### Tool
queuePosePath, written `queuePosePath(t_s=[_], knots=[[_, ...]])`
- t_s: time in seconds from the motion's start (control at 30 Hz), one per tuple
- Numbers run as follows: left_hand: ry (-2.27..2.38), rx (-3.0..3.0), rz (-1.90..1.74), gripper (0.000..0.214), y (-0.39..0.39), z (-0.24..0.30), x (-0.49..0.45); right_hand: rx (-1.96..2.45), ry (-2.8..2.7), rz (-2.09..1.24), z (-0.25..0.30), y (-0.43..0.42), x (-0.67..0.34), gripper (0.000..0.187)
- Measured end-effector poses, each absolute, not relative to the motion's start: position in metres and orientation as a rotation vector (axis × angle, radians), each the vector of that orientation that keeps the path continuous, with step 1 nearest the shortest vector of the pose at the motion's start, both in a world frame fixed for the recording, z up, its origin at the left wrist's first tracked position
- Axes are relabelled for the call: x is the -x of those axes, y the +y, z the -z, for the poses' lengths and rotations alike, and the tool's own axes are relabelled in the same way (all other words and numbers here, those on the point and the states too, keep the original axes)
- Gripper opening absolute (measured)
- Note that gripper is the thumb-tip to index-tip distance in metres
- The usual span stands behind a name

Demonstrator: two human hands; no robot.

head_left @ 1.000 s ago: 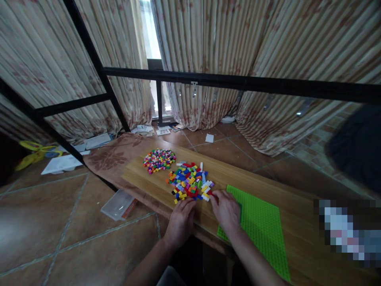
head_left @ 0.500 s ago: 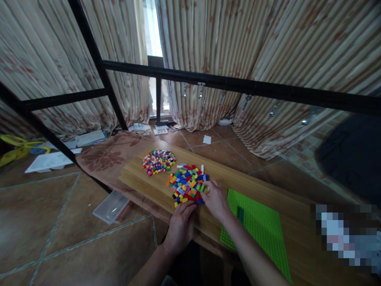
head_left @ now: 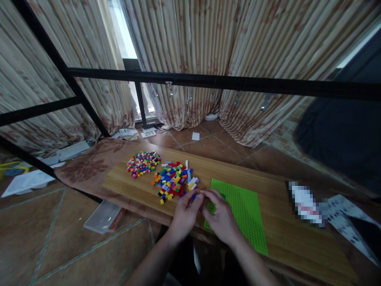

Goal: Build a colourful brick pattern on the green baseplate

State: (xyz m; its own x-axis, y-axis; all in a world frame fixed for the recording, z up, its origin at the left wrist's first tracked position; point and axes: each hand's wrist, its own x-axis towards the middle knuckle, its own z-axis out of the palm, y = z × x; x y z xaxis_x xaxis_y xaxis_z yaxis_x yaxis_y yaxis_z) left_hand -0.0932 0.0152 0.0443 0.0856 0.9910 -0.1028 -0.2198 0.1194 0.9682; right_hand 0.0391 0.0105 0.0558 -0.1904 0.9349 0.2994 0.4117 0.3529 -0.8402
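My left hand [head_left: 185, 213] is closed, thumb and fingers pinched, with a small blue toy brick [head_left: 194, 196] showing at its fingertips. Against it my right hand [head_left: 220, 216] brings its own curled fingertips; whatever they pinch is hidden. Both hands hover at the table's near side, between a pile of mixed larger bricks [head_left: 171, 178] and a bright green studded baseplate [head_left: 245, 210]. On the baseplate a dark green brick [head_left: 223, 196] is mostly covered by my right hand.
A heap of smaller colourful bricks [head_left: 143, 163] lies on the wooden tabletop [head_left: 119, 174], left of the larger pile. At the right are a blurred-out white item [head_left: 306, 204] and printed sheets [head_left: 351, 226]. A clear plastic container [head_left: 102, 216] sits on the floor. A black metal bar [head_left: 193, 78] crosses beyond the table.
My right hand has left the brick pile and come back to my left hand, so their fingertips now meet. The view has swung to the right.
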Motion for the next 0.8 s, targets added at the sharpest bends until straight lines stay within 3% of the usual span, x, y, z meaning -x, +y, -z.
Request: queuePosePath(t_s=[0.13,0.37,0.5,0.63,0.8], knots=[[1.060,-0.897,-1.152,0.036,0.000,-0.053,0.085,1.254,-1.816,-0.694,-0.057,-0.006,-0.046,0.046],[1.026,-0.603,-1.054,0.039,-0.046,-0.047,0.088,1.284,-1.714,-0.795,-0.035,-0.053,-0.048,0.029],[1.036,-0.503,-1.073,0.044,-0.049,-0.046,0.096,1.290,-1.392,-1.040,-0.026,-0.070,-0.050,0.027],[1.131,-0.633,-1.150,0.039,-0.024,-0.051,0.108,1.267,-0.837,-1.301,-0.024,-0.064,-0.070,0.033],[1.401,-1.129,-1.174,0.028,0.026,-0.049,0.122,1.157,-0.614,-1.337,-0.027,-0.042,-0.109,0.023]])
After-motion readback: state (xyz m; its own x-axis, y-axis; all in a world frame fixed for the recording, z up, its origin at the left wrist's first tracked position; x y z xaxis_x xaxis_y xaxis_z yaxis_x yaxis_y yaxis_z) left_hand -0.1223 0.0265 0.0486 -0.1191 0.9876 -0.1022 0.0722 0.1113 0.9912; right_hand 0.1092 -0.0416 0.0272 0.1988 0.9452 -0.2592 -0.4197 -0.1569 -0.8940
